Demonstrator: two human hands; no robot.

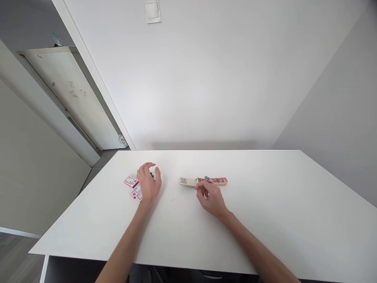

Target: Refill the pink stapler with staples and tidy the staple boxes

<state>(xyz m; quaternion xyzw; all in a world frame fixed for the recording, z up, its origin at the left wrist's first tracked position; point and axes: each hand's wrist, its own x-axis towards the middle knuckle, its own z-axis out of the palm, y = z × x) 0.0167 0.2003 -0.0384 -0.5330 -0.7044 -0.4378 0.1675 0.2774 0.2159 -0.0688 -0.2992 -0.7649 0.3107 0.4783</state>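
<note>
My left hand [149, 184] is over the left part of the table, its thumb and curved fingers apart. A small black thing [152, 175] shows in the gap between them; whether they touch it I cannot tell. Partly under that hand lie white cards with red print [131, 181]. My right hand [211, 197] is at a slim opened case, fingertips pinched together in front of its middle. What the pinch holds, if anything, is hidden. The case has a cream half [188, 182] bearing a square printed code and a pink half [223, 181]. A small shiny metal piece [208, 179] sits by the pink half.
The white table [279, 204] meets a white wall [206, 78] at the back. A light switch [152, 10] is high on that wall. To the left, a doorway shows a worn pale cabinet [70, 94].
</note>
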